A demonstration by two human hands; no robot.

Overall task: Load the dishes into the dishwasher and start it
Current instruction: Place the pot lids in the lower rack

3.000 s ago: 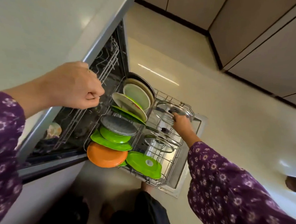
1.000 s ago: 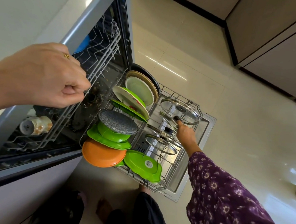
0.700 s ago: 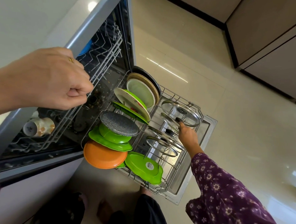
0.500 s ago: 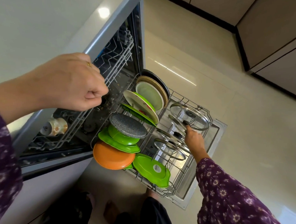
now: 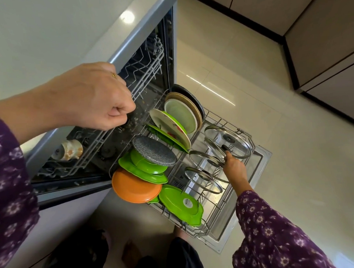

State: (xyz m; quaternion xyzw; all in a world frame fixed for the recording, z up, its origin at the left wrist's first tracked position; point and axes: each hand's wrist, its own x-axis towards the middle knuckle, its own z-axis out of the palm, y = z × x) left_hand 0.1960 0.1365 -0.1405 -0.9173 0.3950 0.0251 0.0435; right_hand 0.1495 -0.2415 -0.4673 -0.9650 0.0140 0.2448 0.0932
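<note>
Slid outward, wire upper rack [image 5: 146, 74] is gripped by left hand [image 5: 92, 97]; right hand [image 5: 234, 167] holds round glass lid [image 5: 217, 135].

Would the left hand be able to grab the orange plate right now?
Probably yes: the orange plate stands uncovered at the lower rack's near corner, but the left hand grips the upper rack and must let go first.

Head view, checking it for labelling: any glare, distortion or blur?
Head view: glare streaks on the floor, a hotspot on the countertop; wide-angle stretch enlarges the near left hand gripping the upper rack; the glass lid held by the right hand reads sharp.
</note>
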